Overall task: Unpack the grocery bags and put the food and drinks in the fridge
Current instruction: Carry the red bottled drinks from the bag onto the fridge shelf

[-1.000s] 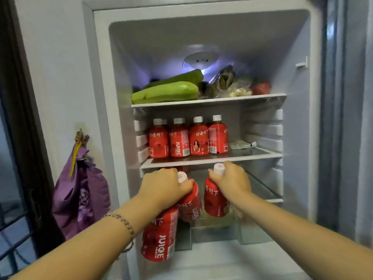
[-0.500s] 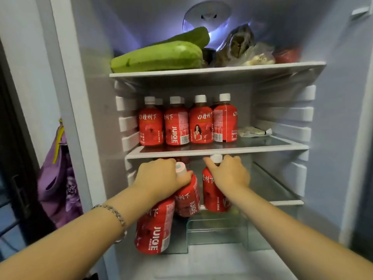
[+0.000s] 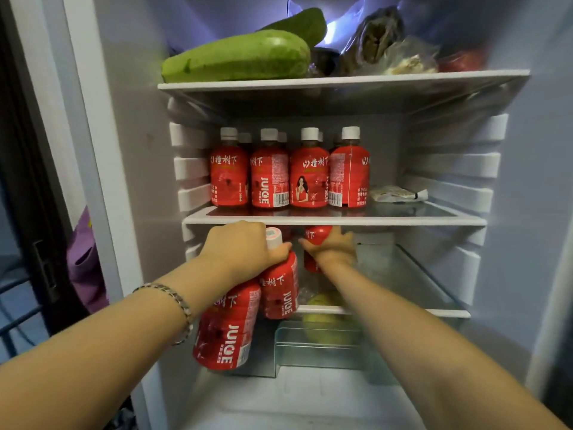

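The only view comes from the person's head, right in front of the open fridge (image 3: pixel 542 181), facing straight into it and tilted slightly down. It sits close: the middle shelf (image 3: pixel 341 219) crosses the centre, the top shelf (image 3: pixel 341 80) lies near the upper edge, and print on the bottles (image 3: pixel 290 178) is readable. Both forearms enter from the lower corners, with the left hand (image 3: pixel 238 246) and right hand (image 3: pixel 335 249) just under the middle shelf's front edge.

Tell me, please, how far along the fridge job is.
Done: gourds lie on the top shelf, a row of bottles stands on the middle shelf. In hand: the left hand grips two bottles, the right hand holds a third bottle above the lower shelf. Left: setting these three down; the bags are out of view.
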`<act>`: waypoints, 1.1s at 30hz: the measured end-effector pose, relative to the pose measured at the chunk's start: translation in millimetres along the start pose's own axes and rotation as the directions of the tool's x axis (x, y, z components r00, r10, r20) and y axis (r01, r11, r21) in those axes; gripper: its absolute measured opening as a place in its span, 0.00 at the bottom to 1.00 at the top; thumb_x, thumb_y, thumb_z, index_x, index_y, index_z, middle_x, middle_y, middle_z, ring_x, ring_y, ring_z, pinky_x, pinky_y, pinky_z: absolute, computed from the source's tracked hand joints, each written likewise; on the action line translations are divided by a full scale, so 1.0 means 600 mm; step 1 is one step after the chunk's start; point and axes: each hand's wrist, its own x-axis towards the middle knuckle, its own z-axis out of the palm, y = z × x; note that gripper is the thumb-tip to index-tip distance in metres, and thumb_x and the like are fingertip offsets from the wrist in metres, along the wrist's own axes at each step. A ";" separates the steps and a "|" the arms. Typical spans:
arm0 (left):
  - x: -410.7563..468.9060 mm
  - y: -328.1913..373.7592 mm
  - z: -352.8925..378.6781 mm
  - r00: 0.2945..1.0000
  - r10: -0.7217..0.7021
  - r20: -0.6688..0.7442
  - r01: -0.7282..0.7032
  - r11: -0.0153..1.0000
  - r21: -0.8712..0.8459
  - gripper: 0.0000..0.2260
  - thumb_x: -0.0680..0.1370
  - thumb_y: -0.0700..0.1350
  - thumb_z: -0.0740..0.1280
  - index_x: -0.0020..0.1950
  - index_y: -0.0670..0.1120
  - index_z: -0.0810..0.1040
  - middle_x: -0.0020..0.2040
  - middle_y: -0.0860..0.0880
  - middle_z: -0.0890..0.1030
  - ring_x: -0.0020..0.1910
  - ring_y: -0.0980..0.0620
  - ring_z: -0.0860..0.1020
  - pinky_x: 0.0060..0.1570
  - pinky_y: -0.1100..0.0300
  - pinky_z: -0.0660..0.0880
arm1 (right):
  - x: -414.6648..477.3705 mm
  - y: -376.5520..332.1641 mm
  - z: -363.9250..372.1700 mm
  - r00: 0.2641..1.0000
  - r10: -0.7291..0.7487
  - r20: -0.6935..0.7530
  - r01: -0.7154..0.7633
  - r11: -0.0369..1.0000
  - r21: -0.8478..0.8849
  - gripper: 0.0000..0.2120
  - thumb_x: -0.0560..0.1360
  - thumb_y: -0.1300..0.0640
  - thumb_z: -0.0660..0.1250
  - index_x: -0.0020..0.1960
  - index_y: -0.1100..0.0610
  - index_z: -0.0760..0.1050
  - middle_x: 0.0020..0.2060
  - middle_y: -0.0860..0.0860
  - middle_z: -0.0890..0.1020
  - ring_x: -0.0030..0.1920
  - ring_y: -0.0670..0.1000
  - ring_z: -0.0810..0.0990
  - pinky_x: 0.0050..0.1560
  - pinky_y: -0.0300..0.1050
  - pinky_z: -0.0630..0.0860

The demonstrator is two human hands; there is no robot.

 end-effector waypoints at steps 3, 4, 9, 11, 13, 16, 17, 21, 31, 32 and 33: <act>0.001 0.001 0.003 1.000 -0.004 -0.007 0.004 1.000 0.009 0.18 0.75 0.66 0.58 0.43 0.51 0.69 0.53 0.48 0.80 0.51 0.47 0.77 0.45 0.58 0.67 | 0.026 -0.006 0.030 0.999 0.031 0.044 -0.032 0.999 0.027 0.39 0.69 0.44 0.73 0.69 0.62 0.61 0.67 0.60 0.67 0.66 0.58 0.71 0.62 0.49 0.71; 0.002 0.000 0.003 1.000 -0.009 -0.004 0.009 1.000 0.011 0.19 0.75 0.66 0.58 0.43 0.50 0.69 0.53 0.48 0.80 0.50 0.47 0.77 0.45 0.58 0.67 | 0.032 -0.004 0.042 0.997 0.039 0.073 -0.045 0.996 0.080 0.37 0.70 0.48 0.73 0.69 0.64 0.61 0.67 0.61 0.68 0.66 0.59 0.71 0.62 0.50 0.70; 0.005 0.000 0.008 1.000 -0.017 -0.003 0.017 1.000 0.018 0.20 0.75 0.66 0.58 0.44 0.50 0.70 0.52 0.48 0.80 0.49 0.48 0.77 0.45 0.58 0.68 | 0.051 0.012 0.092 0.978 -0.024 0.205 -0.010 0.987 0.161 0.21 0.77 0.57 0.64 0.67 0.63 0.66 0.66 0.60 0.70 0.64 0.59 0.72 0.64 0.47 0.69; 0.005 -0.002 0.009 1.000 -0.021 0.001 0.021 0.999 0.024 0.20 0.75 0.67 0.58 0.44 0.50 0.70 0.52 0.48 0.80 0.49 0.48 0.77 0.45 0.57 0.68 | 0.052 0.017 0.096 0.958 -0.076 0.276 0.042 0.991 0.125 0.23 0.77 0.58 0.63 0.70 0.62 0.64 0.68 0.58 0.66 0.67 0.59 0.68 0.66 0.45 0.66; 0.005 -0.003 0.010 1.000 -0.027 0.010 0.027 0.999 0.022 0.20 0.74 0.67 0.58 0.45 0.50 0.70 0.52 0.48 0.80 0.50 0.47 0.77 0.45 0.57 0.69 | 0.056 0.024 0.092 0.941 -0.098 0.325 0.087 0.995 0.049 0.26 0.77 0.56 0.63 0.73 0.59 0.62 0.71 0.57 0.63 0.69 0.59 0.66 0.70 0.47 0.64; 0.004 -0.006 0.011 0.999 -0.031 0.019 0.031 0.999 0.013 0.20 0.74 0.67 0.57 0.46 0.50 0.69 0.53 0.48 0.80 0.50 0.48 0.77 0.45 0.57 0.69 | 0.044 0.025 0.067 0.884 -0.139 0.446 0.158 0.987 -0.007 0.20 0.78 0.59 0.61 0.69 0.58 0.68 0.67 0.57 0.72 0.66 0.57 0.72 0.67 0.49 0.69; 0.004 -0.007 0.011 0.999 -0.033 0.018 0.033 0.999 0.005 0.20 0.74 0.67 0.57 0.47 0.50 0.70 0.53 0.48 0.80 0.50 0.48 0.77 0.45 0.57 0.69 | 0.036 0.021 0.058 0.874 -0.170 0.455 0.179 0.984 0.022 0.17 0.78 0.61 0.60 0.66 0.59 0.71 0.65 0.56 0.74 0.65 0.57 0.73 0.66 0.48 0.70; 0.003 -0.014 0.010 0.999 -0.033 0.013 0.034 0.999 -0.022 0.23 0.73 0.68 0.57 0.49 0.49 0.73 0.51 0.49 0.80 0.48 0.49 0.78 0.48 0.56 0.73 | -0.056 0.003 -0.012 0.738 -0.432 0.519 0.165 0.861 0.482 0.20 0.75 0.69 0.63 0.66 0.57 0.72 0.57 0.49 0.78 0.57 0.49 0.77 0.57 0.41 0.75; 0.004 -0.012 0.012 1.000 -0.013 -0.008 0.012 0.997 -0.074 0.26 0.72 0.71 0.55 0.44 0.49 0.75 0.40 0.52 0.78 0.39 0.52 0.75 0.39 0.58 0.69 | -0.127 0.029 -0.066 0.762 -0.481 0.434 0.309 0.859 0.408 0.33 0.58 0.59 0.80 0.58 0.48 0.69 0.52 0.47 0.80 0.51 0.46 0.81 0.55 0.48 0.80; 0.005 -0.013 0.014 1.000 -0.023 -0.013 0.021 0.995 -0.093 0.26 0.72 0.70 0.56 0.42 0.48 0.74 0.37 0.53 0.76 0.38 0.52 0.75 0.38 0.58 0.69 | -0.124 0.037 -0.076 0.774 -0.454 0.441 0.289 0.874 0.391 0.32 0.57 0.58 0.80 0.57 0.50 0.70 0.50 0.47 0.81 0.50 0.47 0.82 0.55 0.49 0.80; 0.005 -0.013 0.017 0.999 -0.027 -0.026 0.025 0.994 -0.104 0.24 0.73 0.69 0.56 0.42 0.48 0.73 0.36 0.54 0.75 0.39 0.52 0.75 0.38 0.58 0.69 | -0.122 0.046 -0.086 0.796 -0.423 0.433 0.267 0.887 0.377 0.31 0.56 0.58 0.80 0.56 0.51 0.72 0.48 0.48 0.82 0.49 0.48 0.82 0.54 0.51 0.80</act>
